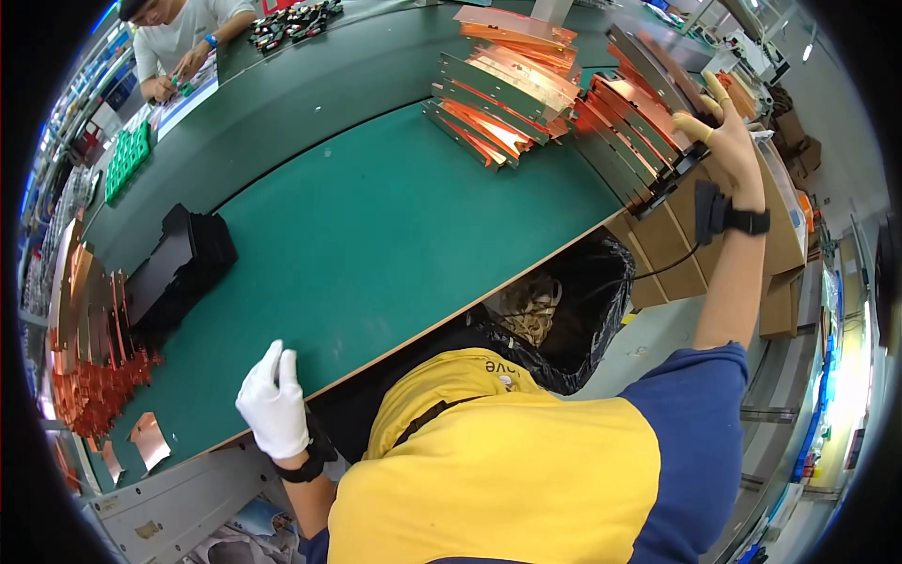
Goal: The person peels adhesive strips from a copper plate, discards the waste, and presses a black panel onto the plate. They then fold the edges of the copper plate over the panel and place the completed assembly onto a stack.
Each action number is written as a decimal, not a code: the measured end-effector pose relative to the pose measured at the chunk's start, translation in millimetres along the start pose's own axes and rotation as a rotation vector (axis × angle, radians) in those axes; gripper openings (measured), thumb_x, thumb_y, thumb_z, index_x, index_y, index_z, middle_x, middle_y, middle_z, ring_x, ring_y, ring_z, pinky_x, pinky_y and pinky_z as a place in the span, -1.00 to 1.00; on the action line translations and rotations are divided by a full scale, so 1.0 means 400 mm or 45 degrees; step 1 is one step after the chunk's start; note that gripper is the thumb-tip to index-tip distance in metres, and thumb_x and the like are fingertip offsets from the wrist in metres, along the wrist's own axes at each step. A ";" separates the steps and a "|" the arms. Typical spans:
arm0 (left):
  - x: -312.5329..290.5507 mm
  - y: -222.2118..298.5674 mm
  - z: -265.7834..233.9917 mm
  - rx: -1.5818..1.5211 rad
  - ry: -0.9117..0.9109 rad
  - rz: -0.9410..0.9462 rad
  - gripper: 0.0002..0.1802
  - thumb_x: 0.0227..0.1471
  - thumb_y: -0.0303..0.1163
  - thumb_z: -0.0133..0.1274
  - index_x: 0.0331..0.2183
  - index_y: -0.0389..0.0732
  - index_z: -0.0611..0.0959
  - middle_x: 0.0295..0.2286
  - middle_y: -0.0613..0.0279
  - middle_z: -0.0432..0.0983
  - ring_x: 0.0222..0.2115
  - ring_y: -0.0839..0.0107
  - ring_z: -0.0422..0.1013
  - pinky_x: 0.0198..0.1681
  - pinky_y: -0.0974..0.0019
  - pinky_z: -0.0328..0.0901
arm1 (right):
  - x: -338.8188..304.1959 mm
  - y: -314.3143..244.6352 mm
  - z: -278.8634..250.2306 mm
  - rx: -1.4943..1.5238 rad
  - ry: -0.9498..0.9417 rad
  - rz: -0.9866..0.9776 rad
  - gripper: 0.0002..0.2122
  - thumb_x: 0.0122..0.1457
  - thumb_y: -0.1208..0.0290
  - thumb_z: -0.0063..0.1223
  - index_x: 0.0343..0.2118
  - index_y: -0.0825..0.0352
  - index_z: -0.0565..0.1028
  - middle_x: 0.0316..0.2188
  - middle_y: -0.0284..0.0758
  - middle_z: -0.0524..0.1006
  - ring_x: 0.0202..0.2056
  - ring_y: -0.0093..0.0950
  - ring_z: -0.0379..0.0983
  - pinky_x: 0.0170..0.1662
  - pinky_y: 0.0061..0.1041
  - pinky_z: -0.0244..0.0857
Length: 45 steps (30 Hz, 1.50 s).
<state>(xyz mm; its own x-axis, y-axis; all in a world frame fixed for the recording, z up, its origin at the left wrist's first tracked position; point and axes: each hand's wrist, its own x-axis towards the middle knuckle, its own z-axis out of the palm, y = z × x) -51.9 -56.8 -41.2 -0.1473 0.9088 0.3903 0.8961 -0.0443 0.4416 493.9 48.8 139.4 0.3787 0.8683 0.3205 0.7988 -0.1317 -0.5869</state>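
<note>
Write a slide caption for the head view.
White-gloved left hand near green tabletop, right hand beside stacked copper-coloured plates.

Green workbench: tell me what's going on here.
A person is working at the green workbench. The right grip is at the right-hand stack of coppery plates; whether it holds one is hard to tell. The gloved left grip appears empty, near the bench's front edge. Black parts and more coppery pieces lie toward the left. A co-worker is at the far left.
</note>
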 end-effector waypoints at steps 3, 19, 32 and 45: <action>0.018 0.006 0.044 -0.001 0.061 0.029 -0.81 -0.07 -0.47 0.21 -0.30 -0.23 0.69 -0.46 0.08 0.58 -0.45 0.19 0.50 -0.32 0.25 0.39 | 0.078 0.154 -0.007 -0.001 -0.229 0.166 -0.21 -0.01 0.18 0.34 0.28 0.21 0.17 0.18 -0.09 0.30 0.13 -0.29 0.29 0.12 -0.38 0.20; -0.003 -0.026 0.090 0.050 0.301 0.138 -0.75 -0.13 -0.53 0.25 -0.29 -0.16 0.68 -0.48 0.18 0.52 -0.45 0.23 0.44 -0.38 0.23 0.36 | -0.021 -0.229 0.397 -0.309 -0.204 -0.703 -0.80 0.01 0.32 0.22 -0.39 0.36 0.60 -0.44 -0.25 0.57 -0.38 -0.40 0.52 -0.32 -0.53 0.33; -0.022 -0.027 0.023 -0.170 0.435 -0.174 -0.71 -0.16 -0.53 0.26 -0.27 -0.14 0.68 -0.45 0.19 0.53 -0.40 0.23 0.48 -0.34 0.23 0.38 | -0.217 -0.469 0.603 0.516 -1.474 -1.761 -0.85 -0.10 0.60 0.21 -0.39 0.37 0.58 -0.52 -0.29 0.53 -0.46 -0.36 0.48 -0.35 -0.46 0.36; -0.027 0.095 0.022 -0.072 0.519 0.270 -0.66 -0.24 -0.41 0.31 -0.30 -0.15 0.62 -0.45 0.31 0.48 -0.33 0.30 0.44 -0.29 0.24 0.36 | -0.277 -0.388 0.683 0.472 -1.740 -0.251 -0.91 0.11 0.56 0.06 -0.36 0.43 0.56 -0.36 -0.27 0.62 -0.31 -0.58 0.54 -0.26 -0.62 0.45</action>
<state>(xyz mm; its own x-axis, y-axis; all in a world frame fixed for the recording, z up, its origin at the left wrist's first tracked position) -12.7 -64.8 -35.9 -0.1259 0.6406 0.7575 0.9016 -0.2446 0.3568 200.1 103.9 -8.0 -0.6317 0.6566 -0.4121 0.5379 -0.0116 -0.8430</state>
